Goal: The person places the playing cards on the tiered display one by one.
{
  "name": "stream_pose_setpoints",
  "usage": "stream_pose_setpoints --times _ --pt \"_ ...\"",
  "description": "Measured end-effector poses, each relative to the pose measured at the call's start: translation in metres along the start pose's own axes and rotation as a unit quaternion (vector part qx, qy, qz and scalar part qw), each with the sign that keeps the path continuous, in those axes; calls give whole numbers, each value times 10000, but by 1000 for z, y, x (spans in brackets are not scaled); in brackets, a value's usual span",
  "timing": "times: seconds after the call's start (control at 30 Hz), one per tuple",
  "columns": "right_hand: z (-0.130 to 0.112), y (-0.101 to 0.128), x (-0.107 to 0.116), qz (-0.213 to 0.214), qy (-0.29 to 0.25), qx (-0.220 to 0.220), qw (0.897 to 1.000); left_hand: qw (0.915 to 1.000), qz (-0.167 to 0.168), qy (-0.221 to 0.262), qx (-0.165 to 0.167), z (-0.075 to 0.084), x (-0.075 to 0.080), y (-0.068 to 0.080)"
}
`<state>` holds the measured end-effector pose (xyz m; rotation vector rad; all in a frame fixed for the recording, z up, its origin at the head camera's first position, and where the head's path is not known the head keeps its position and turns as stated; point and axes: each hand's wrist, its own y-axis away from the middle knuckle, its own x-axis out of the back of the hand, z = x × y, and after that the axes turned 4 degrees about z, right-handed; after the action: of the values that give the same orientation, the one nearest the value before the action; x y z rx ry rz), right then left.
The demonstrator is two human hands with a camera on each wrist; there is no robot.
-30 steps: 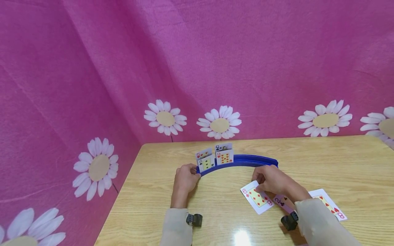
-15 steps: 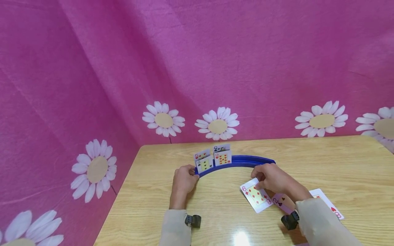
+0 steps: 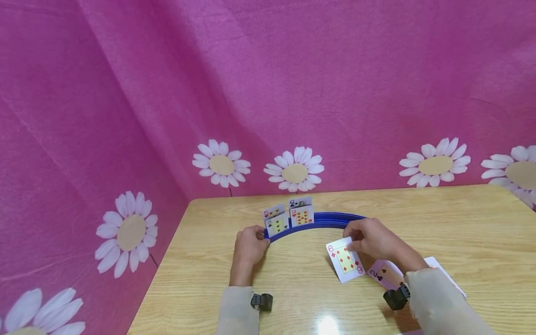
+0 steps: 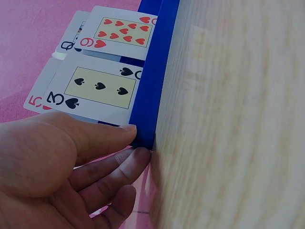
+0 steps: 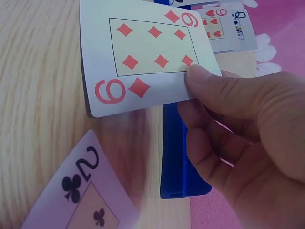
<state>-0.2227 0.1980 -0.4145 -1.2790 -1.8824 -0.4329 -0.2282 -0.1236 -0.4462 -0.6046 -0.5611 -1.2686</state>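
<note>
My left hand (image 3: pixel 249 249) pinches the left end of a curved blue card holder (image 3: pixel 335 218) between thumb and fingers. Upright in its front row are the three of spades (image 4: pixel 97 88) and the nine of hearts (image 4: pixel 119 33). Behind them stand a red five (image 4: pixel 35 93) and a black queen (image 4: pixel 66 45), each partly covered. My right hand (image 3: pixel 374 239) pinches the six of diamonds (image 3: pixel 345 260) by its upper edge, thumb on its face. That card is tilted, in front of the holder's right part. The right hand hides the holder's right end in the head view.
The two of clubs (image 3: pixel 387 274) lies face up on the wooden table (image 3: pixel 301 279), below the right wrist. Another white card (image 3: pixel 437 266) is mostly covered by the right sleeve. A pink cloth (image 3: pixel 326 83) with daisies hangs behind the table.
The right hand has raised the six of diamonds and tipped it more upright, slightly toward the holder. More of the two of clubs shows. The left hand keeps its grip; the head view shifts slightly.
</note>
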Motion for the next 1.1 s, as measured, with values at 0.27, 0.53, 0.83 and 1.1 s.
stream_pose_setpoints --times 0.27,0.53,0.83,1.1 --pt "0 -2 5 67 -299 -33 9995 9999 34 -5 -140 -3 0 0" --pt "-3 -7 11 154 -406 82 9990 10000 -21 24 -45 -3 -1 0" --pt "-8 -12 16 239 -500 78 9984 10000 -23 33 -40 -2 0 0" --pt "-10 -17 22 504 -423 242 9975 10000 -58 33 4 -2 -1 0"
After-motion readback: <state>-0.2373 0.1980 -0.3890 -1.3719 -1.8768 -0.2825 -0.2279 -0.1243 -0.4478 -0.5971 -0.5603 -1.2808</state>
